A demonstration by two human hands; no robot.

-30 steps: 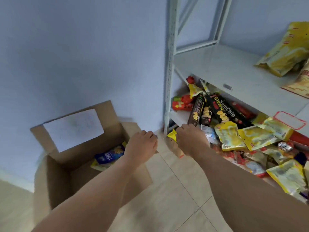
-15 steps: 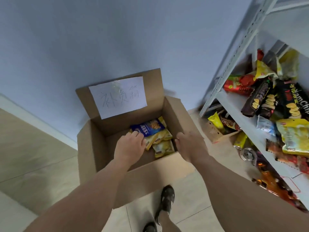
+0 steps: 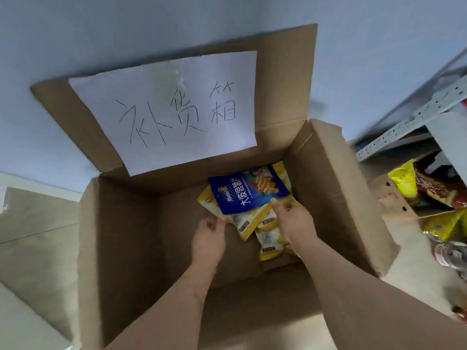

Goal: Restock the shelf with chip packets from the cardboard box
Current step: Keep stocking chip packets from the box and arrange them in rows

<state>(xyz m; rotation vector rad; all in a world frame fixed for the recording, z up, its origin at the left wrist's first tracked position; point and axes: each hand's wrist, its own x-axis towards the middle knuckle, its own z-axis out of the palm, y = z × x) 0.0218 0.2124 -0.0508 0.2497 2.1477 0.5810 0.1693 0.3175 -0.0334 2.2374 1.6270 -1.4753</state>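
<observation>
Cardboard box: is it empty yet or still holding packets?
Not empty. A blue chip packet lies on top of yellow packets at the bottom of the cardboard box, near its right wall; both hands reach in.

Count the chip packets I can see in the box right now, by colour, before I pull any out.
Blue packet: 1, on top of the pile, right hand pinching its lower edge.
Yellow packets: at least 3 visible, one under the blue by the left hand, one nearer, one peeking out behind.
Total in the cardboard box: at least 4; more may lie hidden underneath.
</observation>
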